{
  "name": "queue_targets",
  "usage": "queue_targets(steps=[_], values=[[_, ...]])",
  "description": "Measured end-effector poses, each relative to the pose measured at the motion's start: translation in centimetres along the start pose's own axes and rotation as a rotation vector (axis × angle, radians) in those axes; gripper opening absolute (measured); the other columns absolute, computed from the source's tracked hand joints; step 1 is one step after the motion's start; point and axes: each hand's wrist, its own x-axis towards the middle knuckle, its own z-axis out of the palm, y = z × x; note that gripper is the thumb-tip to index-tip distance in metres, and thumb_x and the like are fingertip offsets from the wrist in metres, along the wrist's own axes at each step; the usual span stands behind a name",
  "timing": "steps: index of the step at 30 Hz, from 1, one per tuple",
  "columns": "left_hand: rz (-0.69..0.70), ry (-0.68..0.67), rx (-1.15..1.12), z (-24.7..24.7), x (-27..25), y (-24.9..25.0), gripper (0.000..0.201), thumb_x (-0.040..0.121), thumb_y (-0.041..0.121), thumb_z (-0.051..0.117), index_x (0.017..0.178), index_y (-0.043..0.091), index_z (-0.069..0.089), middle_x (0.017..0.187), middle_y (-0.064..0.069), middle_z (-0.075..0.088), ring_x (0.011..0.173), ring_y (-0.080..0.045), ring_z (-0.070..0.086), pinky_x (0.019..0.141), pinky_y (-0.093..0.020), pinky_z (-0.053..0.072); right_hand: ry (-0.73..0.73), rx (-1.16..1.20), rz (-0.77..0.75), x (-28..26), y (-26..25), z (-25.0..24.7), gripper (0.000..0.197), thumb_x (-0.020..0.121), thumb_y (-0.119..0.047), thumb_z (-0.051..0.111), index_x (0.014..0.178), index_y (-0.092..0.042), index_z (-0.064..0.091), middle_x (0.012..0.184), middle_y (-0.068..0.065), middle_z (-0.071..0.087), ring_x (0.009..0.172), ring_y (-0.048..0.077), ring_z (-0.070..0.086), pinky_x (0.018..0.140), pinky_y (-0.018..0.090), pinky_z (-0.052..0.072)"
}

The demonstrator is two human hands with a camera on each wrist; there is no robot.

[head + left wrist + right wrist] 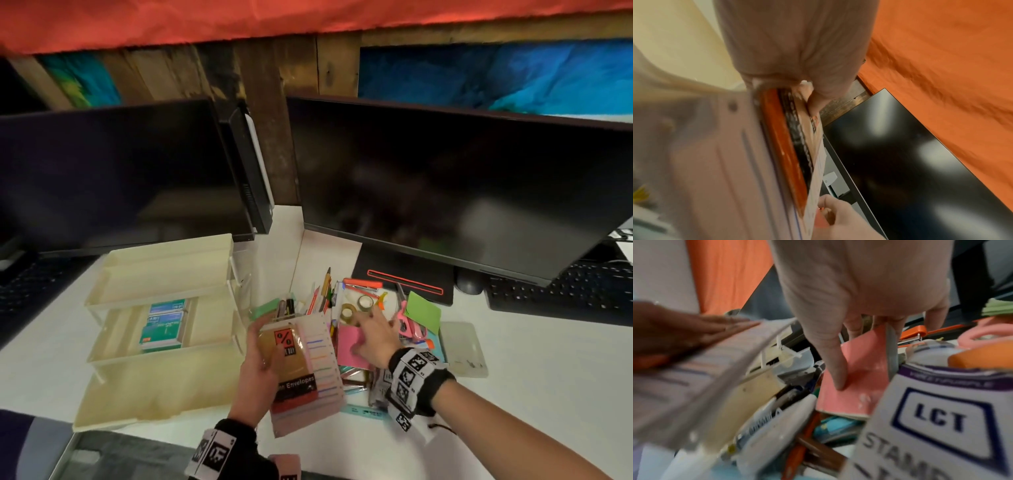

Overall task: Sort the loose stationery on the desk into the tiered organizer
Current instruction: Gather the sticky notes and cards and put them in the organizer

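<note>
The cream tiered organizer (157, 274) stands at the left of the desk, with green staple boxes (162, 325) on its middle tier. My left hand (263, 346) (818, 159) grips a stack upright beside it: a brown envelope pack (294, 370) (785, 154) with a pink tabbed divider pack (325, 359) behind it. My right hand (363, 337) (846, 355) reaches into the stationery pile. It holds a pink sticky-note pad (346, 342) (865, 369), with the thumb on the top face and the fingers curled over the far edge.
Two dark monitors (445, 178) stand behind. The pile holds tape rolls (364, 301), pink scissors (407, 325), a green note pad (423, 311), pens (325, 291) and a stamp box (931, 418). A clear tray (462, 349) lies right of it, before a keyboard (561, 291) and mouse (469, 282).
</note>
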Motion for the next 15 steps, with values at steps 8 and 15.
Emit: queue_targets(steps=[8,15], values=[[0.022,0.001,-0.023,0.9,1.1,-0.5,0.041,0.086,0.015,0.059,0.11,0.046,0.047,0.117,-0.006,0.062,0.105,-0.026,0.063,0.086,-0.053,0.053,0.226,0.737,0.015,-2.0,1.6,-3.1,0.015,0.091,-0.009,0.055,0.097,-0.024,0.055,0.11,0.003,0.055,0.094,0.02,0.058,0.071,0.031,0.056],[0.081,0.058,-0.104,1.5,1.4,0.2,0.034,0.088,0.01,0.061,0.112,0.032,0.053,0.113,-0.007,0.066,0.096,-0.024,0.068,0.08,-0.046,0.056,0.017,1.504,0.132,-4.5,0.8,-5.0,0.017,0.094,-0.019,0.05,0.109,-0.015,0.058,0.102,0.012,0.059,0.093,0.023,0.056,0.077,0.035,0.047]])
